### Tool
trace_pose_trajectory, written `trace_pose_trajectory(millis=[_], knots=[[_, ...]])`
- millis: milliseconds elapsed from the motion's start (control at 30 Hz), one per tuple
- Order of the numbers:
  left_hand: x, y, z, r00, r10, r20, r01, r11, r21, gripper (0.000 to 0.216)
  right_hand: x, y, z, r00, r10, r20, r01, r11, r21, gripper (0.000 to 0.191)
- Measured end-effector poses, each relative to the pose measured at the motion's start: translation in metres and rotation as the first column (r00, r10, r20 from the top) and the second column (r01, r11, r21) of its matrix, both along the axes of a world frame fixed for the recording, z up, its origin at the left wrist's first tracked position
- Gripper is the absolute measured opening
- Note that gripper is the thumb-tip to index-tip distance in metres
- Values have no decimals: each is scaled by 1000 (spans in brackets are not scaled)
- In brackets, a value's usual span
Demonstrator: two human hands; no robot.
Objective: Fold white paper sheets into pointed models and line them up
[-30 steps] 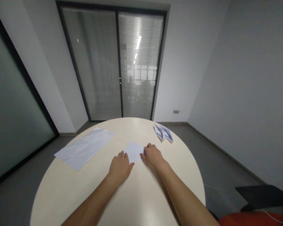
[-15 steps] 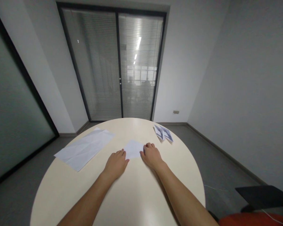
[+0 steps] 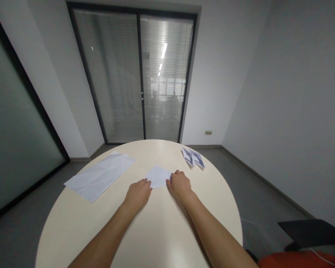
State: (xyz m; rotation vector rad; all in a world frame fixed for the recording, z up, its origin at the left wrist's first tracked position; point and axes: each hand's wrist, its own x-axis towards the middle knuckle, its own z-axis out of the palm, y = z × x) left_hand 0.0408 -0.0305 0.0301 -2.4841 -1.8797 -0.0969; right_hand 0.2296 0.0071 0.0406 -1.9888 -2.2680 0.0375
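A small folded white paper (image 3: 158, 175) lies on the round cream table (image 3: 145, 230) in front of me. My left hand (image 3: 137, 193) rests palm down at the paper's near left corner, fingers together and pressing its edge. My right hand (image 3: 179, 183) sits at the paper's right edge, fingers curled down onto it. Neither hand lifts the paper off the table.
A large creased white sheet (image 3: 100, 175) lies on the table's left part. A folded printed paper piece (image 3: 193, 157) sits near the far right rim. Glass doors with blinds stand behind the table. A dark chair (image 3: 312, 232) is at the lower right.
My left hand has slid left and back off the small paper, uncovering more of it. The right hand has stayed at the paper's right edge.
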Motion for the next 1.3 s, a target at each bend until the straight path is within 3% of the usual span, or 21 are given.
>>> trace_pose_trajectory(millis=[133, 300, 500, 900, 1033, 1300], knots=[[0, 0, 1, 1000, 10, 9, -10, 1000, 4, 26, 1, 0, -1, 999, -26, 35, 25, 999, 30, 42], [0, -1, 2, 1000, 13, 9, -13, 1000, 11, 27, 7, 3, -15, 999, 30, -24, -26, 991, 128, 40], [-2, -1, 1, 998, -6, 68, 5, 1000, 9, 31, 11, 8, -23, 997, 60, -45, -53, 987, 149, 40], [-15, 8, -10, 971, -65, 229, 59, 998, 35, 32, 9, 5, -14, 998, 40, -40, -37, 996, 77, 45], [-30, 12, -12, 953, -60, 298, 58, 998, 16, 41, 14, 8, -12, 998, 54, -38, -52, 997, 48, 42], [-50, 10, -2, 974, 15, 228, -4, 999, -48, 43, 13, 6, -7, 1000, 12, -5, -12, 1000, 25, 42]])
